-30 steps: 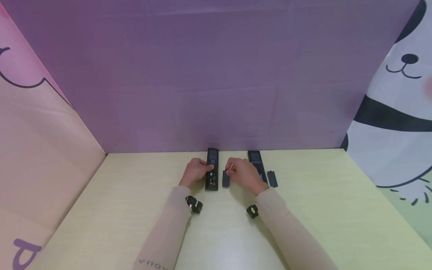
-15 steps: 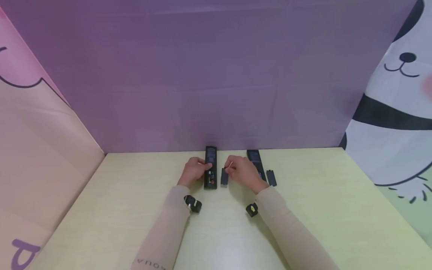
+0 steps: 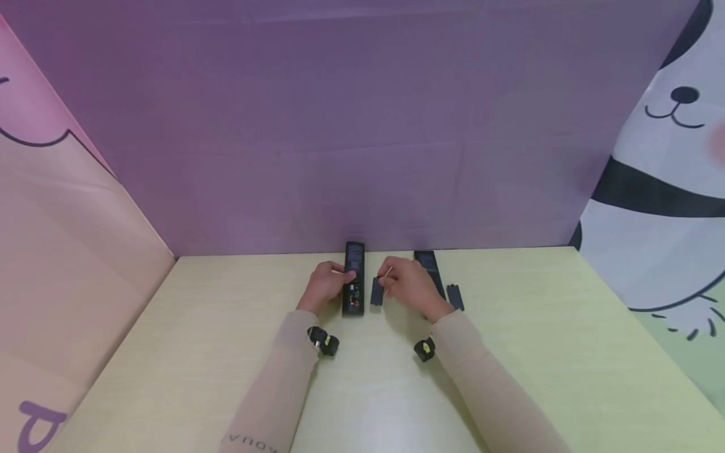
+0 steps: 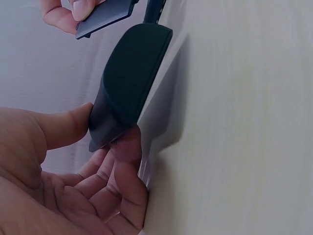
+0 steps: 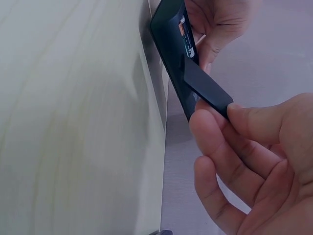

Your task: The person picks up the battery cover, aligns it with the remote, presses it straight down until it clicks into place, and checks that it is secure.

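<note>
My left hand (image 3: 326, 287) grips a black remote control (image 3: 354, 251) by its left side, thumb on top and fingers beneath. The remote's back faces up, and its uncovered battery compartment shows batteries (image 5: 186, 36) inside. In the left wrist view its near end hangs close over the table, throwing a shadow. Between thumb and fingertips, my right hand (image 3: 409, 286) pinches a flat black battery cover (image 5: 209, 88). The cover is apart from the remote in the head view, just to its right, and tilted.
A second black remote control (image 3: 429, 267) lies partly hidden behind my right hand. Another battery cover (image 3: 455, 297) rests on the table right of it. The light wooden table (image 3: 226, 352) ends at a purple backdrop (image 3: 362, 138), with printed panels at both sides.
The remote in my left hand has shifted slightly away from me. My right hand has moved a little the same way, lifting the battery cover. Both grips are unchanged.
</note>
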{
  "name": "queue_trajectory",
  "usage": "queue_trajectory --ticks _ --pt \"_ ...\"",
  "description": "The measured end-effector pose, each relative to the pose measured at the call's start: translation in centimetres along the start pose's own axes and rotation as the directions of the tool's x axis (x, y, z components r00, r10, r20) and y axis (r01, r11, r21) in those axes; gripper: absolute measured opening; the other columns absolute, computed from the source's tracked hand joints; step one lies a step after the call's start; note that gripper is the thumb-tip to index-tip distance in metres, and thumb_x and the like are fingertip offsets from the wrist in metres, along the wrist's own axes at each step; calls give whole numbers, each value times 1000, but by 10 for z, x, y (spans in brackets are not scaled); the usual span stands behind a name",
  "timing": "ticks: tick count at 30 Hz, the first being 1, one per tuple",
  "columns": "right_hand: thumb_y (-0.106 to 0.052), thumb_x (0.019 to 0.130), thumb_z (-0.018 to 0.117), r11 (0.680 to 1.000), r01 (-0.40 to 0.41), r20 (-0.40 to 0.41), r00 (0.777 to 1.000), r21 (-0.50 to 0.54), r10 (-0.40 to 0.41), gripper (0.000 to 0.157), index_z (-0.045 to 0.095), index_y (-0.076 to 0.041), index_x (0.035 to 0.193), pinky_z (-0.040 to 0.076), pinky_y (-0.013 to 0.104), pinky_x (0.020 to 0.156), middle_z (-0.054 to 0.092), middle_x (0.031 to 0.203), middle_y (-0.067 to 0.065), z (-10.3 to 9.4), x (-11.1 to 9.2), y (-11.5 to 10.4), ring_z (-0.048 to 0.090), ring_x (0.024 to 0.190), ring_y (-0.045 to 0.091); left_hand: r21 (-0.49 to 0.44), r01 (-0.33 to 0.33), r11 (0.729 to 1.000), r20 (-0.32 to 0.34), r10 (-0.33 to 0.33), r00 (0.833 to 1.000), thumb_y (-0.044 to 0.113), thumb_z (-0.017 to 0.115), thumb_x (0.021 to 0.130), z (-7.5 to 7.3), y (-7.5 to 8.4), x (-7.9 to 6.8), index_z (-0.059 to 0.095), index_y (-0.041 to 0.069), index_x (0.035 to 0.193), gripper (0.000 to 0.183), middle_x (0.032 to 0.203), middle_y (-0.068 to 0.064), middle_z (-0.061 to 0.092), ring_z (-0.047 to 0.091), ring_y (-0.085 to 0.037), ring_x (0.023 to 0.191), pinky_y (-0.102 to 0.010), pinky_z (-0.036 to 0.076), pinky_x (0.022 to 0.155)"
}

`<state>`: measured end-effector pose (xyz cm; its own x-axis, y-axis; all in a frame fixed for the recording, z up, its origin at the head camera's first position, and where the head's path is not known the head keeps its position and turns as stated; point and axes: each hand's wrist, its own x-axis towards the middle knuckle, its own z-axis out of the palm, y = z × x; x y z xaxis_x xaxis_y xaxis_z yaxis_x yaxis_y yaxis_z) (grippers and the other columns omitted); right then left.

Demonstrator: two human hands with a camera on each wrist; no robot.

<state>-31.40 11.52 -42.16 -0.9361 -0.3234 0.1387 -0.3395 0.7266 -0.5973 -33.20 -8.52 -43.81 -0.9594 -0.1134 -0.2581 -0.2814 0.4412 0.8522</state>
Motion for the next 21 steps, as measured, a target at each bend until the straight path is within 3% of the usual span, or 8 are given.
queue_trajectory --ticks 6,21 --pt "-15 98 68 1000 9 -9 1000 21 -9 4 69 -15 102 52 33 68 78 85 1 -3 -1 0 66 63 6 -30 -13 999 15 14 1000 28 69 98 0 -1 0 62 1 125 39 111 -16 69 60 -22 89 -31 45 75" --pt "-15 98 68 999 2 -13 1000 35 -2 4 68 -15 102 49 30 63 77 83 0 -6 -1 0 67 63 7 -141 -10 990 48 16 999 20 67 98 -1 3 -3 60 -1 123 33 101 -11 65 55 -19 79 -29 46 67"
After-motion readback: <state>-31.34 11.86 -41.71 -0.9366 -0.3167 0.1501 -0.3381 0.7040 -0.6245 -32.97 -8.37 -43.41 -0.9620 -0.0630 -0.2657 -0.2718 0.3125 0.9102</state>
